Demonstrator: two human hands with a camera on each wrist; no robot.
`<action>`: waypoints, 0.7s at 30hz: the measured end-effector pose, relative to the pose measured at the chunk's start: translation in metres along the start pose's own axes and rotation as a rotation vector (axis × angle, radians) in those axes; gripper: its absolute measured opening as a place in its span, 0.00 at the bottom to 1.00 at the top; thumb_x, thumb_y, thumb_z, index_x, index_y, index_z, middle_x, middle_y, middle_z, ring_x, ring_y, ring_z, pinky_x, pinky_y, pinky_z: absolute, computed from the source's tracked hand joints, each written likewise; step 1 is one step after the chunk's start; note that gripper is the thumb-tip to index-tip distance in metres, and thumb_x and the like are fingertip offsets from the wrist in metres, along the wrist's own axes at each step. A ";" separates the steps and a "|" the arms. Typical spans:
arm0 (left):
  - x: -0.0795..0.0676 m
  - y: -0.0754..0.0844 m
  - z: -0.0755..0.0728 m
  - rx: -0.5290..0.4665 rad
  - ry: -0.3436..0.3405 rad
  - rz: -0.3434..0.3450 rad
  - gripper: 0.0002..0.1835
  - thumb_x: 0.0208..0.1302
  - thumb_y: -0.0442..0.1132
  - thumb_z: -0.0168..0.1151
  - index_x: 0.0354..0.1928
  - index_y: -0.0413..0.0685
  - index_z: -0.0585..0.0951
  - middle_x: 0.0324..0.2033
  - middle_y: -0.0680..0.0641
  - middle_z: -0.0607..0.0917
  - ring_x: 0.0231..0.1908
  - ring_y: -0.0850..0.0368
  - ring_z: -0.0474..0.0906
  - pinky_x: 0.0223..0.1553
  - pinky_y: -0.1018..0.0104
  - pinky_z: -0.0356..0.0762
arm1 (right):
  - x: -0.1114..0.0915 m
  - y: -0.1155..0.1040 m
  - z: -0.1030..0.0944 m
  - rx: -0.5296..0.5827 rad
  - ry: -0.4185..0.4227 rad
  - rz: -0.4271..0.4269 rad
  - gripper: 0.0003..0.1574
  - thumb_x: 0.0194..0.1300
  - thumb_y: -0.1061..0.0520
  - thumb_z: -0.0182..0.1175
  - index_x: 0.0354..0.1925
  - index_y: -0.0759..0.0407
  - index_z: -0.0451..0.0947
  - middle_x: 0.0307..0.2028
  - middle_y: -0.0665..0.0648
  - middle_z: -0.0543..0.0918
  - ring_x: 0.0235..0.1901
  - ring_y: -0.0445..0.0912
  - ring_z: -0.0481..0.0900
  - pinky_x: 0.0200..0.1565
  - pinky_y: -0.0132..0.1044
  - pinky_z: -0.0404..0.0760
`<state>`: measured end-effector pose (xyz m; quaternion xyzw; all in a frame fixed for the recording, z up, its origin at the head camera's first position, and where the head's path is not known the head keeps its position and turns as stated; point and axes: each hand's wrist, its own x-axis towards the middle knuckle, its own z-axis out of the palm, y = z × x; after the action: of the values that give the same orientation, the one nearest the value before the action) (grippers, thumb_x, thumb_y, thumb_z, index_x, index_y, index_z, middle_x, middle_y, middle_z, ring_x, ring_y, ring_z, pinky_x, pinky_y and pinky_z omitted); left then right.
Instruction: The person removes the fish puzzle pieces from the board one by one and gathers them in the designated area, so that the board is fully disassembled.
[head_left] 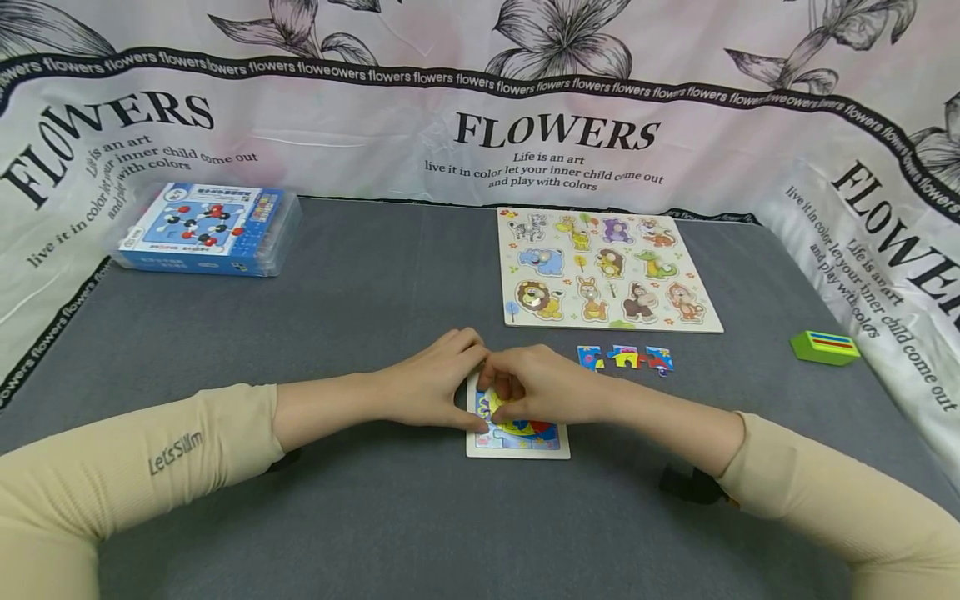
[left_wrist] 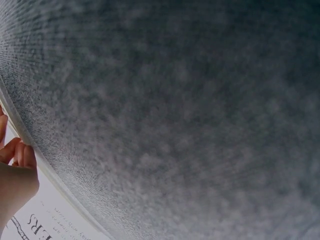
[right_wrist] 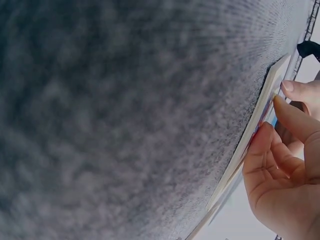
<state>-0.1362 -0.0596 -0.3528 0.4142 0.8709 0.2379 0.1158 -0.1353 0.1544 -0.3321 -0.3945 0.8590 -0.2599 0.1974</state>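
Note:
A small jigsaw puzzle board (head_left: 517,454) with a pale frame and a colourful picture lies on the table, partly covered by both hands. My left hand (head_left: 435,379) holds the board at its left side, thumb on the left edge and fingers near the upper corner. My right hand (head_left: 547,383) reaches over from the right, with thumb and curled index finger pinching at a yellow puzzle piece (head_left: 495,402) in the left part of the picture. In the right wrist view, the right fingers (right_wrist: 260,145) sit close over the board, its pale edge (right_wrist: 250,130) seen from the side.
Three loose puzzle pieces (head_left: 625,357) lie just beyond the right forearm. Behind them is a wooden animal puzzle (head_left: 555,323). A boxed molecule model set (head_left: 198,229) stands at the far left, and a green block (head_left: 825,348) at the right. Printed cloth (head_left: 360,158) borders the table.

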 end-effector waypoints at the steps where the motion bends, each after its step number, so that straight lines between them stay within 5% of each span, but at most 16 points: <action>1: 0.000 0.000 0.000 -0.001 -0.001 0.000 0.34 0.52 0.58 0.74 0.56 0.49 0.75 0.49 0.52 0.71 0.44 0.59 0.63 0.45 0.68 0.65 | 0.000 0.000 0.000 -0.005 0.002 -0.003 0.18 0.58 0.55 0.72 0.45 0.54 0.80 0.31 0.49 0.80 0.27 0.35 0.73 0.33 0.28 0.76; 21: -0.001 0.001 0.000 -0.008 0.001 -0.004 0.35 0.53 0.57 0.74 0.59 0.48 0.76 0.50 0.51 0.71 0.45 0.58 0.63 0.44 0.68 0.64 | -0.001 -0.003 0.002 -0.038 0.014 0.034 0.19 0.57 0.54 0.73 0.46 0.52 0.79 0.38 0.50 0.79 0.28 0.35 0.72 0.34 0.28 0.76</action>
<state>-0.1349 -0.0597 -0.3528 0.4118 0.8708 0.2414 0.1173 -0.1315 0.1527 -0.3317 -0.3818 0.8717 -0.2431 0.1881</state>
